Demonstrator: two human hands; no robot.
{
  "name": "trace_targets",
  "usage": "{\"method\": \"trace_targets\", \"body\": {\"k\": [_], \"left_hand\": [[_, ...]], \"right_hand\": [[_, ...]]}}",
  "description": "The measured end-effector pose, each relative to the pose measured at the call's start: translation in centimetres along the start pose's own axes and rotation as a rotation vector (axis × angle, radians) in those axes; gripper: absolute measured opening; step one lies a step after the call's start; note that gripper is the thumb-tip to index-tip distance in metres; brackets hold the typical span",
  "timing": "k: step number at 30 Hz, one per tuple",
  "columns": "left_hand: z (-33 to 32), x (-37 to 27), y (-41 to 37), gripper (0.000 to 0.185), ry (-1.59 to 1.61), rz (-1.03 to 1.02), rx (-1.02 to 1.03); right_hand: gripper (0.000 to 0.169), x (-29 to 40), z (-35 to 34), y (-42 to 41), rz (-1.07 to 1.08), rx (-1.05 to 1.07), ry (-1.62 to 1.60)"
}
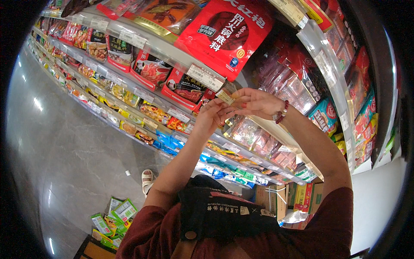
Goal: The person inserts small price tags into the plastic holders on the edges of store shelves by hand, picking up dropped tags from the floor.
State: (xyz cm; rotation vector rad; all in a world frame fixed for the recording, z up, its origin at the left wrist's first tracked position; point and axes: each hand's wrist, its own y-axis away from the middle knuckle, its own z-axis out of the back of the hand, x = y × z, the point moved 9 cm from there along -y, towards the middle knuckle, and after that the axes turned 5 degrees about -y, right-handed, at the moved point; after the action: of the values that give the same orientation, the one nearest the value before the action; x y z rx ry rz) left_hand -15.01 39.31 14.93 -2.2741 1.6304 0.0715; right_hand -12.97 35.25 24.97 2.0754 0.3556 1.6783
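Note:
Both my hands meet at the front edge of a store shelf, around a small price label (pixel 224 96). My left hand (pixel 210 116) has its fingertips at the label's lower side. My right hand (pixel 258 103), with a beaded bracelet (pixel 282 112) on its wrist, reaches it from the other side, fingers bent around a clear plastic piece. Just above hangs a printed price tag (pixel 206 77) in the shelf's edge strip. Behind that tag stands a large red hotpot seasoning bag (pixel 226 35). Red and black seasoning packs (pixel 184 89) line the tier below.
Tiers of packaged food curve down to the left. Clear-wrapped blocks (pixel 288 90) and teal bags (pixel 323 113) lie to the right. Cardboard boxes (pixel 270 197) stand below. Green packets (pixel 123 210) are piled on the floor, near a white scrap (pixel 127 173).

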Motion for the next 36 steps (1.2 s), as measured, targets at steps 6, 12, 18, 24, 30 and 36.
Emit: {"method": "trace_targets", "body": {"k": [6, 12, 18, 24, 30, 36], "left_hand": [[-0.5, -0.3, 0.7, 0.019, -0.093, -0.106, -0.033], [-0.2, -0.3, 0.5, 0.016, -0.067, -0.105, -0.045], [-0.1, -0.3, 0.5, 0.015, -0.113, -0.108, -0.059], [0.0, -0.5, 0.6, 0.016, -0.091, -0.122, -0.047], [0.3, 0.2, 0.3, 0.014, 0.045, -0.138, 0.023], [0.8, 1.3, -0.1, 0.015, -0.006, -0.073, -0.006]], "right_hand": [[0.057, 0.7, -2.0, 0.0, -0.002, 0.069, -0.024], [0.058, 0.2, -1.8, -0.1, -0.024, 0.107, -0.073], [0.054, -0.5, 0.6, -0.2, -0.216, -0.086, 0.164], [0.053, 0.2, 0.2, -0.9, -0.246, -0.160, 0.517], [0.052, 0.7, 0.0, -0.9, -0.294, -0.163, 0.566], [0.047, 0.0, 0.8, -0.6, -0.096, -0.158, 0.089]]}}
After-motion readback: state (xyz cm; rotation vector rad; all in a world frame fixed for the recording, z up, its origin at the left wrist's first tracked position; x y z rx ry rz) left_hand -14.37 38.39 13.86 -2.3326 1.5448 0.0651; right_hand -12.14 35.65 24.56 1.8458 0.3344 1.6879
